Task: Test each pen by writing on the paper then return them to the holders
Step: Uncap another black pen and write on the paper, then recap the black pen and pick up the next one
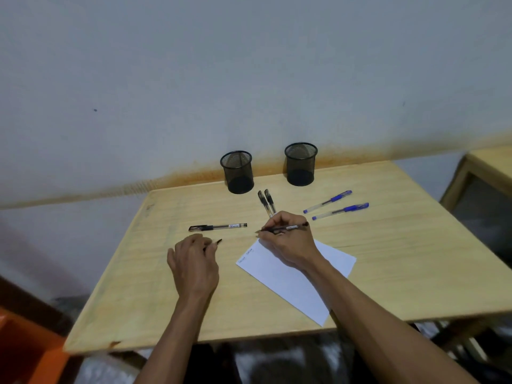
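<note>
A wooden table [388, 259] carries a white paper [288, 278] at 5 o'clock and two empty mesh holders [237, 172] at 12. A black pen [282, 228] is gripped by the closed right hand [288, 245] above the paper's top corner. A pen cap [214, 244] is pinched by the curled left hand [194, 264] at 8 o'clock; five pens [217, 227] lie loose between.
</note>
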